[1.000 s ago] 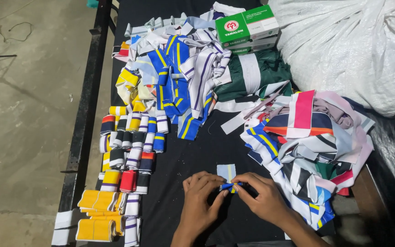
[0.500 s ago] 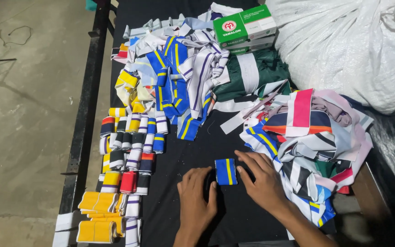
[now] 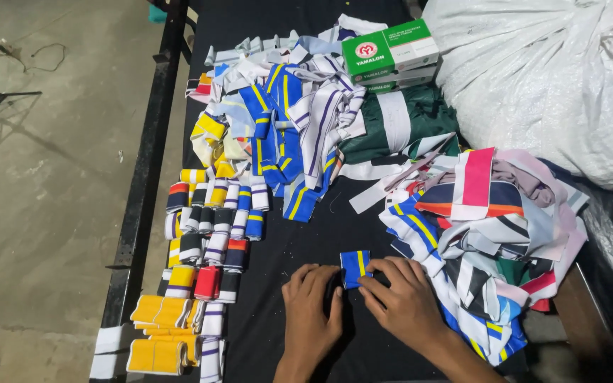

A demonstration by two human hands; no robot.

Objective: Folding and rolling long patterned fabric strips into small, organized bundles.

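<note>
Both hands lie flat on a black table [image 3: 306, 234] at the near edge. Left hand [image 3: 311, 306] rests palm down with fingers spread, holding nothing, its fingertips just left of a small blue strip [image 3: 355, 268] with one yellow stripe. Right hand [image 3: 400, 301] presses its fingertips against the strip's near right corner, pinning it to the table rather than gripping it. The strip lies flat between the two hands, slightly far of them.

To the left, many small folded strips [image 3: 211, 230] stand in rows, too many and too tightly packed to count, in white, black, blue, red and yellow. Nearer, at the table's left corner, sits a yellow stack [image 3: 157, 333] of folded pieces.

Far of the hands lies one loose heap [image 3: 285, 135] of blue, white and yellow striped bands. A second heap [image 3: 484, 227], mixed colours with pink, navy and orange, lies to the right, touching the right wrist.

At the far side, two green and white boxes [image 3: 390, 53] are stacked, with green cloth [image 3: 406, 124] just near of them. One large white sack [image 3: 548, 78] fills the far right. Left of the table is a bare concrete floor [image 3: 44, 213].
</note>
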